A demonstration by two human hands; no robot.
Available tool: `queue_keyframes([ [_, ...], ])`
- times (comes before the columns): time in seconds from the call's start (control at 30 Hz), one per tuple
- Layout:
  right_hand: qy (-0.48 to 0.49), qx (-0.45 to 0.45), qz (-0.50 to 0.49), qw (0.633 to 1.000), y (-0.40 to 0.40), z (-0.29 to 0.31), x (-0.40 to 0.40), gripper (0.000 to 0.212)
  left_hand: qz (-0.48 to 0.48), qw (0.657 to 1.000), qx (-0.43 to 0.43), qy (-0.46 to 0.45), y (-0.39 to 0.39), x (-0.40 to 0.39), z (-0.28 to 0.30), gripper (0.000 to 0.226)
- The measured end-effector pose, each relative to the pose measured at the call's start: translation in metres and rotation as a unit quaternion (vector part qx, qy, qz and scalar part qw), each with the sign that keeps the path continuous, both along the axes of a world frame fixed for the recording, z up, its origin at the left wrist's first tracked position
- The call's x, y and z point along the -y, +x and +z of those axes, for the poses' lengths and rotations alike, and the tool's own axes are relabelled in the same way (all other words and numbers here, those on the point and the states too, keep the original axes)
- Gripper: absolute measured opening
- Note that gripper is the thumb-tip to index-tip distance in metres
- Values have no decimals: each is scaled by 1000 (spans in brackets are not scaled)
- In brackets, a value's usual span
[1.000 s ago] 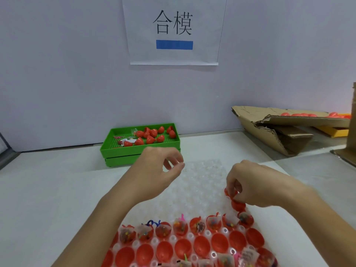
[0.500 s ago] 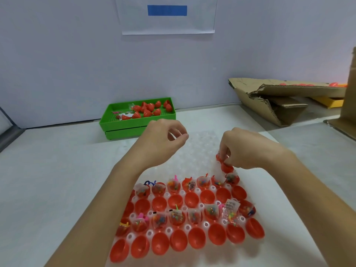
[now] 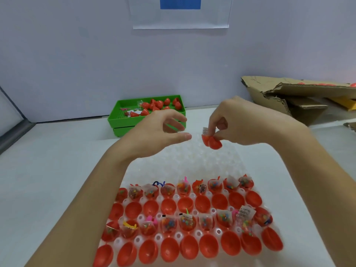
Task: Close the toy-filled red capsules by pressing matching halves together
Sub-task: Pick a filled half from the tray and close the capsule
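Red capsule halves [image 3: 212,142], two of them with a toy packet poking out, hang pinched in your right hand [image 3: 243,125], lifted above the clear blister tray [image 3: 192,162]. Your left hand [image 3: 158,132] hovers beside them, fingers loosely spread, holding nothing. Below, rows of filled halves [image 3: 185,187] alternate with empty halves [image 3: 185,204]. Behind sits a green bin [image 3: 123,120].

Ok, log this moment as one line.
right hand: holds red capsule halves above tray | left hand: open, empty | capsule: not closed
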State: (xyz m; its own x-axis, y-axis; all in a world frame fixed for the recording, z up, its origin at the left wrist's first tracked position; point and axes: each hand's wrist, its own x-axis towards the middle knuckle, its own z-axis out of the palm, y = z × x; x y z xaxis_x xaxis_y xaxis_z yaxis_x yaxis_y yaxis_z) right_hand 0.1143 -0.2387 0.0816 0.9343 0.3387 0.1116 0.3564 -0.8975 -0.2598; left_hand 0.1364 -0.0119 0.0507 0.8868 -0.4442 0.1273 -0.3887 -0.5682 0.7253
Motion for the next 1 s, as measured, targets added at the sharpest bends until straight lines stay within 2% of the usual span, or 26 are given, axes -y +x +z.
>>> queue_keyframes([
  [0.13,37,21,57,997,17,0,-28,9,1,999,-37,-20,9,-16,0,46],
  [0.4,39,81,120,989,37,-15,-58,22,-47,980,-140,-133,24,-39,-14,30],
  [0.6,77,73,111,988,42,-26,-52,32,12,978,-121,-167,18,-36,-26,27],
  [0.7,126,18,67,990,49,-38,-44,32,62,983,-94,-147,11,-34,-33,24],
  [0.8,186,-104,59,975,52,-55,-34,23,103,980,-76,-151,6,-36,-40,24],
  [0.87,215,-177,76,957,51,-65,-29,33,108,979,-73,-156,4,-36,-44,25],
  [1.0,275,-201,99,935,52,-74,-24,37,99,977,-79,-169,2,-35,-54,28],
])
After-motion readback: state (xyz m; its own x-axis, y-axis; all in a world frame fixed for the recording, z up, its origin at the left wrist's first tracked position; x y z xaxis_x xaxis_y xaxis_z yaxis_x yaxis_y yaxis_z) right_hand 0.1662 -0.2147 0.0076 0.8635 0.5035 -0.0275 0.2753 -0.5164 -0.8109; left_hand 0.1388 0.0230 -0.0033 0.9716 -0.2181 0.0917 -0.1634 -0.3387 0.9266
